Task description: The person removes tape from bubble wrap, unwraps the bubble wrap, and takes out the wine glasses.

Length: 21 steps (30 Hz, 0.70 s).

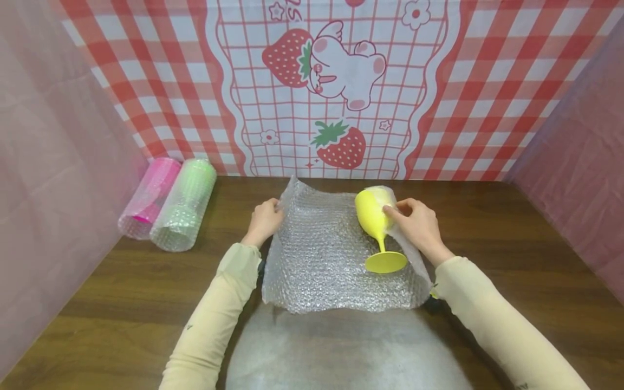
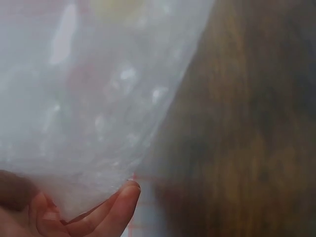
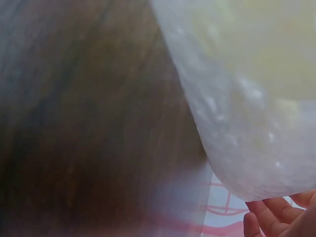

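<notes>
A sheet of bubble wrap (image 1: pixel 317 254) lies spread in front of me, its left edge and far left corner lifted. On its right part a yellow plastic goblet (image 1: pixel 372 216) lies on its side, foot toward me. My left hand (image 1: pixel 265 219) pinches the wrap's left edge; the left wrist view shows fingers and thumb at a corner of the wrap (image 2: pixel 98 123). With thumb in front and fingers behind, my right hand (image 1: pixel 416 225) holds the wrap's right edge folded up against the goblet's bowl. In the right wrist view the wrap (image 3: pixel 237 148) covers part of the yellow goblet.
At the left back, a pink goblet (image 1: pixel 156 181) and a green goblet (image 1: pixel 192 184) lie rolled in bubble wrap, side by side. A translucent mat (image 1: pixel 341 352) covers the near part of the wooden table (image 1: pixel 97 319). A checked cloth (image 1: pixel 487 92) hangs behind.
</notes>
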{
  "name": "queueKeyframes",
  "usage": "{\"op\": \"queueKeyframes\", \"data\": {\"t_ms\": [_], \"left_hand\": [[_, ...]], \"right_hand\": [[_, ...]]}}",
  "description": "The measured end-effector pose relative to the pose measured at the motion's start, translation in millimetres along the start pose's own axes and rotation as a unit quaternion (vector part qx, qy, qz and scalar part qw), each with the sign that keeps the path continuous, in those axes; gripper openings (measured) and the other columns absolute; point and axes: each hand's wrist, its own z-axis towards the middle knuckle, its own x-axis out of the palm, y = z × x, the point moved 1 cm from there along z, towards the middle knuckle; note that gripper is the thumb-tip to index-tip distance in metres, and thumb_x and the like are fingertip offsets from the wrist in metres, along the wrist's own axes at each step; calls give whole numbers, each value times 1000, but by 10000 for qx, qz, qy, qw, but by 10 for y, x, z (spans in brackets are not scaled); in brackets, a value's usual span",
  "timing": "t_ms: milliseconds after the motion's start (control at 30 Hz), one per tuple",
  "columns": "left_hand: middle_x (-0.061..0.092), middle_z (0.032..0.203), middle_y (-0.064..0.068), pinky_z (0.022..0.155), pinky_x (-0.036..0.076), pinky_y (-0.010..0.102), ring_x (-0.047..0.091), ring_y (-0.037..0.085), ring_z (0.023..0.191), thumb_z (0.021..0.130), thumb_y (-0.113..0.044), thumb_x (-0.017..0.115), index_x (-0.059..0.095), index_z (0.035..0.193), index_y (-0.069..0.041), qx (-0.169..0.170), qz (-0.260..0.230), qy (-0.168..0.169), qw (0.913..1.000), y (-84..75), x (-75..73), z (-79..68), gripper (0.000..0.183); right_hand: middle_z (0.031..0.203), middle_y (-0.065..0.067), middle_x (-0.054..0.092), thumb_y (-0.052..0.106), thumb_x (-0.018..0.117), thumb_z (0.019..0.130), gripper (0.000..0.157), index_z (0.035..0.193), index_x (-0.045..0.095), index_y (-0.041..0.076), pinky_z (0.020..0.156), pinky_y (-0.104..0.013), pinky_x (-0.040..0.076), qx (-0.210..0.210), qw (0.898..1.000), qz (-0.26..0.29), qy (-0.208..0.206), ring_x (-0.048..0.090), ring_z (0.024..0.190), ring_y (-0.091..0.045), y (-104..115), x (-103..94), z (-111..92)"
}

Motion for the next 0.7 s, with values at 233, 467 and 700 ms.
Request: {"op": "queueKeyframes", "data": {"t_ms": [233, 467, 700], "left_hand": [[63, 104, 16, 85, 46, 48, 58, 35, 98, 94, -28, 37, 59, 112, -5, 16, -112, -18, 9999, 14, -3, 11, 37], [64, 98, 16, 82, 46, 48, 59, 36, 95, 94, -24, 36, 61, 105, -5, 24, -25, -192, 9998, 39, -16, 24, 34], [64, 101, 18, 81, 47, 49, 59, 36, 93, 93, -22, 39, 62, 106, -3, 4, -65, -218, 9997, 66, -41, 10, 32]], "right_hand": [[107, -18, 62, 55, 43, 88, 59, 112, 58, 4, 76, -42, 45, -46, 9999, -48, -150, 57, 93, -31, -22, -30, 22], [104, -20, 62, 55, 38, 90, 62, 110, 58, 0, 75, -43, 43, 92, 9996, -48, -257, 54, 90, -32, -34, -82, 35], [106, -22, 60, 55, 35, 90, 64, 111, 58, -1, 80, -48, 43, 318, 9992, 37, -237, 53, 96, -35, -70, -153, 39]]}}
